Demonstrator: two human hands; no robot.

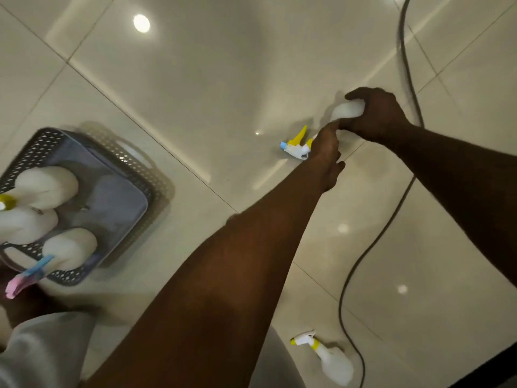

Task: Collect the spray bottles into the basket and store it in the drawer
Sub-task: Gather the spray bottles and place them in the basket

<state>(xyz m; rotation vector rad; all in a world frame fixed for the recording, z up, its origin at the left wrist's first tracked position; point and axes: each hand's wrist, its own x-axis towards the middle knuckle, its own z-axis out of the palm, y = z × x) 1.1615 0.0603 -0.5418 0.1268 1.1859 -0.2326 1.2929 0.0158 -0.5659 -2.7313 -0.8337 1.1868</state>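
Note:
A white spray bottle [348,110] with a yellow trigger and blue nozzle lies on the tiled floor at centre right. My right hand [377,116] is wrapped around its body. My left hand [327,152] covers its neck just behind the trigger head, fingers curled on it. A grey perforated basket [33,152] stands on the floor at the left. It holds three white spray bottles [47,186]; one of them has a pink and blue trigger [28,275]. Another white bottle with a yellow collar [333,359] lies on the floor at the bottom right.
A black cable [402,65] snakes over the floor from the top right down past the lower bottle. Glossy cream tiles [195,79] reflect ceiling lights. Grey clothing [42,345] fills the bottom left corner.

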